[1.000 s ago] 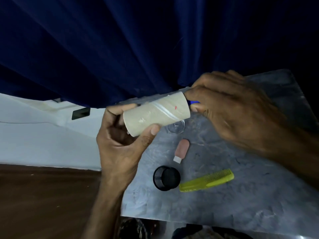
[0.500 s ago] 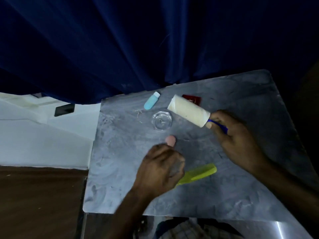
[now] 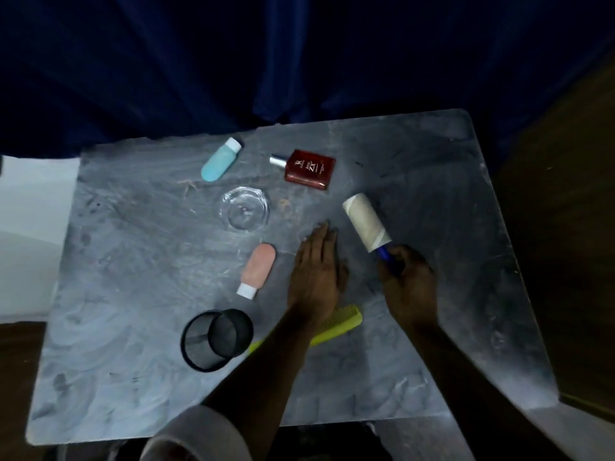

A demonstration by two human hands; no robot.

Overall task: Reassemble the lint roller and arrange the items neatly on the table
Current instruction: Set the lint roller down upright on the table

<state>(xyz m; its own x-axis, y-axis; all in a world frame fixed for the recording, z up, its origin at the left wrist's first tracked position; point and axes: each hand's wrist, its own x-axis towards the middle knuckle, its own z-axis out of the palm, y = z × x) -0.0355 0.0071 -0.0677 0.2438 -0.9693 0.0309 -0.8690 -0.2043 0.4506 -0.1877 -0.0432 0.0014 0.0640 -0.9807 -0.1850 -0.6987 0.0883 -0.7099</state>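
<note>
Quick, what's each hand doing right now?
Left hand: open, fingers straight, holding nothing.
Right hand: grips the blue handle of the lint roller.

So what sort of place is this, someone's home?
Likely a home dressing corner, though I can't be sure: a perfume bottle, a comb and a pink bottle lie on a grey table before a dark blue curtain.

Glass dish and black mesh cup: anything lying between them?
In the head view, the pink bottle lies flat on the table between the glass dish and the black mesh cup, touching neither, white cap toward the cup.
</note>
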